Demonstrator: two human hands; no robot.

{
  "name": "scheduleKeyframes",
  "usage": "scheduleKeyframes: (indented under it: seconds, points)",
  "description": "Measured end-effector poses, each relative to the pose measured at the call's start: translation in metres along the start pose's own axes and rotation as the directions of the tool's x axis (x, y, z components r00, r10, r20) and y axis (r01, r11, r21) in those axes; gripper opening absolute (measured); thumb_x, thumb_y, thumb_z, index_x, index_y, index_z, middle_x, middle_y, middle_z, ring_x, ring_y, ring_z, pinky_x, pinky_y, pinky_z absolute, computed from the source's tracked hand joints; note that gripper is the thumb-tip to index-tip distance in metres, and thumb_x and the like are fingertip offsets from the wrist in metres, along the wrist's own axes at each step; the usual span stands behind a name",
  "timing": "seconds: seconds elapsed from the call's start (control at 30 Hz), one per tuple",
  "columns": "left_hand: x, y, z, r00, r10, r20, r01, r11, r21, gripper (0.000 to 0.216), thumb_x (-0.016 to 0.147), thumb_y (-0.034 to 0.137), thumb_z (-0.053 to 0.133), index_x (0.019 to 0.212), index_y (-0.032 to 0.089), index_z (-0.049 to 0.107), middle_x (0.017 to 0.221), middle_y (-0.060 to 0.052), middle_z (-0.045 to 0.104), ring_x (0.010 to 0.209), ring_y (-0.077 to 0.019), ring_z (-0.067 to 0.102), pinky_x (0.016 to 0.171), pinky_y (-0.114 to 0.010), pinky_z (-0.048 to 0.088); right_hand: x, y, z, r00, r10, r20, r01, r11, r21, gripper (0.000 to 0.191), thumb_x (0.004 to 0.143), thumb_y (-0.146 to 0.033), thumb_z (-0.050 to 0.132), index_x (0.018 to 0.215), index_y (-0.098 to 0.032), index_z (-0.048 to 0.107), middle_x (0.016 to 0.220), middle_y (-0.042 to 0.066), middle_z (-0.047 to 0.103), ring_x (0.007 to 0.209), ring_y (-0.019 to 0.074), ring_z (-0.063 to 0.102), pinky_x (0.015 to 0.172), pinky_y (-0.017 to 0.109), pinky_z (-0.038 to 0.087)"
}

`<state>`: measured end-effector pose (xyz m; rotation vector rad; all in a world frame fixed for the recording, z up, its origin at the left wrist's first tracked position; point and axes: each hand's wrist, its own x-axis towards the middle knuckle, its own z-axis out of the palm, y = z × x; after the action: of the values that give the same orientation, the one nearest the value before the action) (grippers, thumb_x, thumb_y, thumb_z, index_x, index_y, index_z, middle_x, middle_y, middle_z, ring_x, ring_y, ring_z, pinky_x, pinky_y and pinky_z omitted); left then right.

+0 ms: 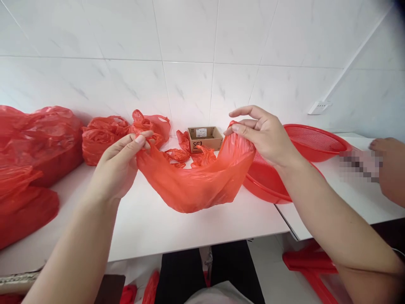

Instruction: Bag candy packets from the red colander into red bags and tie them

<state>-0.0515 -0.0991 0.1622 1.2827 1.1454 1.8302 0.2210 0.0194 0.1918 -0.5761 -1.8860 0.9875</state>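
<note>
A thin red plastic bag (190, 190) hangs in a sagging curve between my two hands, above the white table. My left hand (122, 158) pinches one end of it between thumb and fingers. At the other end, my right hand (256, 131) grips a gathered part with the thumb against the lower fingers, its index finger stretched out above. Whatever the bag may hold inside is hidden. Behind it lie crumpled red plastic pieces (202, 156) and a small open cardboard box (205, 139). A red plastic basket (268, 185) sits partly behind my right wrist.
Large filled red bags (47, 139) crowd the table's left side, with a smaller red bundle (104, 139) beside them. Another red basket (316, 141) stands at the right, near another person's arm (392, 173). Below the white table (196, 232) is a red stool (311, 261).
</note>
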Motion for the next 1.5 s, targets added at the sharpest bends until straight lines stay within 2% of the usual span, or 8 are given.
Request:
scheduleKeyframes:
  seconds: [0.17,0.47,0.67,0.83,1.07,1.23,1.37,1.5]
  points:
    - [0.003,0.002,0.025,0.974,-0.085,0.209,0.101,0.993,-0.066,0.015,0.087,0.029,0.061,0.102,0.024,0.062,0.089,-0.004,0.067,0.09,-0.0226,0.066,0.071,-0.032,0.052,0.015,-0.019,0.018,0.993,-0.118,-0.003,0.117,0.991,-0.069,0.011,0.084,-0.023,0.066,0.093,-0.022,0.06,0.066,-0.004,0.062,0.051,0.0089,0.055,0.05,0.023,0.047]
    - [0.01,0.001,0.03,0.98,-0.126,0.156,0.13,0.991,-0.016,0.032,0.079,0.027,0.07,0.11,0.027,0.061,0.072,0.001,0.061,0.066,-0.0158,0.064,0.063,-0.027,0.053,0.033,-0.006,0.031,0.991,-0.115,0.063,0.12,0.989,-0.085,0.004,0.087,-0.023,0.06,0.088,-0.022,0.057,0.064,-0.005,0.06,0.052,0.0095,0.055,0.051,0.023,0.044]
    - [0.014,0.005,0.032,0.93,-0.231,0.285,0.174,0.962,0.211,0.042,0.078,0.029,0.072,0.118,0.027,0.057,0.071,0.003,0.057,0.061,-0.0123,0.058,0.059,-0.023,0.049,0.036,-0.022,0.041,0.962,-0.149,0.229,0.18,0.976,-0.121,0.005,0.087,-0.024,0.06,0.09,-0.021,0.058,0.064,-0.004,0.061,0.054,0.0099,0.055,0.054,0.024,0.041]
    - [0.019,-0.006,0.055,0.831,-0.284,0.479,0.074,0.909,0.41,0.032,0.071,0.029,0.077,0.1,0.02,0.064,0.083,-0.002,0.059,0.07,-0.0161,0.057,0.055,-0.026,0.049,0.035,-0.029,0.068,0.84,-0.203,0.502,0.292,0.95,-0.105,0.005,0.087,-0.018,0.055,0.089,-0.022,0.058,0.063,-0.006,0.059,0.06,0.0103,0.057,0.063,0.026,0.044]
    - [0.018,-0.02,0.054,0.857,-0.355,0.373,0.23,0.912,0.338,0.033,0.088,0.05,0.055,0.081,0.019,0.065,0.064,0.001,0.05,0.048,-0.0085,0.037,0.048,-0.025,0.039,0.04,0.002,0.066,0.912,-0.169,0.374,0.215,0.973,-0.083,0.021,0.086,-0.018,0.053,0.105,-0.025,0.055,0.099,0.001,0.06,0.081,0.0129,0.059,0.067,0.027,0.05]
    - [0.02,-0.027,0.045,0.839,-0.412,0.354,0.347,0.908,0.235,0.035,0.086,0.05,0.057,0.071,0.019,0.059,0.051,0.009,0.024,0.041,-0.0069,0.024,0.044,-0.022,0.034,0.03,0.028,0.06,0.875,-0.051,0.481,0.121,0.986,-0.116,0.031,0.081,-0.011,0.05,0.108,-0.026,0.054,0.087,-0.001,0.06,0.082,0.0134,0.059,0.07,0.028,0.051]
    - [0.019,-0.028,0.041,0.856,-0.363,0.368,0.314,0.931,0.188,0.03,0.087,0.047,0.057,0.078,0.02,0.063,0.057,0.001,0.051,0.052,-0.0123,0.048,0.053,-0.025,0.043,0.016,0.015,0.056,0.908,-0.085,0.409,0.096,0.995,-0.006,0.02,0.081,-0.014,0.055,0.099,-0.023,0.052,0.084,-0.002,0.056,0.074,0.011,0.057,0.068,0.028,0.051]
    - [0.018,-0.021,0.036,0.827,-0.324,0.46,0.131,0.906,0.402,0.023,0.086,0.038,0.06,0.074,0.021,0.07,0.071,-0.005,0.067,0.071,-0.0193,0.061,0.066,-0.03,0.048,0.008,0.001,0.052,0.857,-0.139,0.497,0.128,0.99,0.056,0.013,0.083,-0.02,0.059,0.095,-0.022,0.056,0.086,-0.001,0.058,0.08,0.0123,0.058,0.073,0.029,0.05]
